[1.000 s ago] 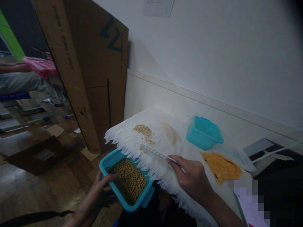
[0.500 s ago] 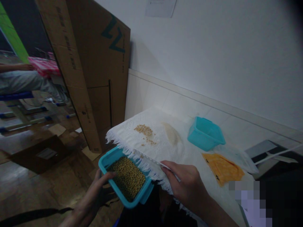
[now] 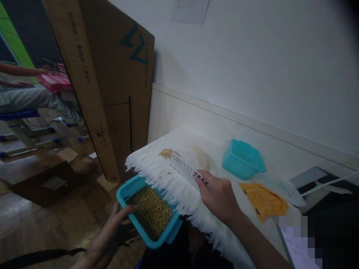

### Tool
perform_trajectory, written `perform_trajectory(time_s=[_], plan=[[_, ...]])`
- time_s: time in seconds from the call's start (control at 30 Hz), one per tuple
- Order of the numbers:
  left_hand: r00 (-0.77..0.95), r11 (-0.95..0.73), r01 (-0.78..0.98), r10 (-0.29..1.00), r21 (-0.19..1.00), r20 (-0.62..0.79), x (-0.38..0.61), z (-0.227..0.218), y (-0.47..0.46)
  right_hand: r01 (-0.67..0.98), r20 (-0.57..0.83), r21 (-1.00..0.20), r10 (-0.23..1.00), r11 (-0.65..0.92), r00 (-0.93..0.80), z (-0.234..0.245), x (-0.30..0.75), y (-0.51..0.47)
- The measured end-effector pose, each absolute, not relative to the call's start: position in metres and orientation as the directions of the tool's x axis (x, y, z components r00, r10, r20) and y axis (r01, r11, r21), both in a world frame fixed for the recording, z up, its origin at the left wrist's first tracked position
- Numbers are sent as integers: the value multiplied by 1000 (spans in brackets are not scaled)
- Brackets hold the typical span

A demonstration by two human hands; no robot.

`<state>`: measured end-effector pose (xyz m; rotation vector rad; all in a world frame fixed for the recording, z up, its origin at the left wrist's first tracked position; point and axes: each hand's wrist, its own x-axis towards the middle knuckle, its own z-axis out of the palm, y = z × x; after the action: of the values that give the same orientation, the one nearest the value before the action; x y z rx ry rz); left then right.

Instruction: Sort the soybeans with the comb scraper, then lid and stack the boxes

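Observation:
My left hand (image 3: 116, 228) grips the near-left rim of a teal plastic basket (image 3: 150, 243), its thumb over the edge. Soybeans (image 3: 154, 209) fill the lower part of that basket, which sits just below the fringed edge of a white cloth (image 3: 193, 145). On the cloth is a small pile of soybeans (image 3: 166, 153) with a few scattered nearby. Between the fingers of my right hand (image 3: 220, 196) is a white slotted plastic strip (image 3: 185, 168), held above the cloth. Its far end partly covers the pile.
Another teal basket (image 3: 244, 160) stands towards the wall. To its right lie a yellow cloth piece (image 3: 265, 201) and a clear plastic bag (image 3: 288, 188). A tall cardboard box (image 3: 120, 74) rises at the left; beyond it sits another person (image 3: 25, 97).
My right hand has raised the slotted strip from the cloth's front edge and carried it inward, towards the pile. My left hand and its basket stay nearly still.

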<state>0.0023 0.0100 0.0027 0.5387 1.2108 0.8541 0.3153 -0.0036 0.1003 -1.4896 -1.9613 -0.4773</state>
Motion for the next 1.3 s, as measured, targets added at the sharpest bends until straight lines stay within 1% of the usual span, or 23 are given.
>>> perform_trajectory(time_s=[0.13, 0.4, 0.6, 0.83, 1.0, 1.2, 1.3], plan=[[118, 582, -291, 810, 760, -575, 3, 4, 8, 954, 621, -85, 764, 288, -175, 99, 313, -3], [102, 585, -306, 804, 751, -585, 5, 11, 6, 933, 638, -126, 748, 337, -184, 103, 308, -6], [91, 568, -303, 816, 765, -571, 5, 8, 6, 920, 633, -190, 760, 342, -152, 106, 302, -8], [108, 576, -290, 813, 764, -572, 3, 7, 7, 921, 658, -175, 737, 348, -154, 106, 302, -16], [109, 576, -293, 813, 763, -572, 3, 7, 7, 920, 722, -191, 685, 341, -104, 96, 301, -25], [99, 586, -274, 806, 763, -583, 3, 12, 7, 909, 694, -238, 714, 342, -87, 89, 295, -26], [98, 589, -270, 804, 761, -587, 3, 13, 7, 895, 681, -225, 719, 386, -139, 93, 290, -27]])
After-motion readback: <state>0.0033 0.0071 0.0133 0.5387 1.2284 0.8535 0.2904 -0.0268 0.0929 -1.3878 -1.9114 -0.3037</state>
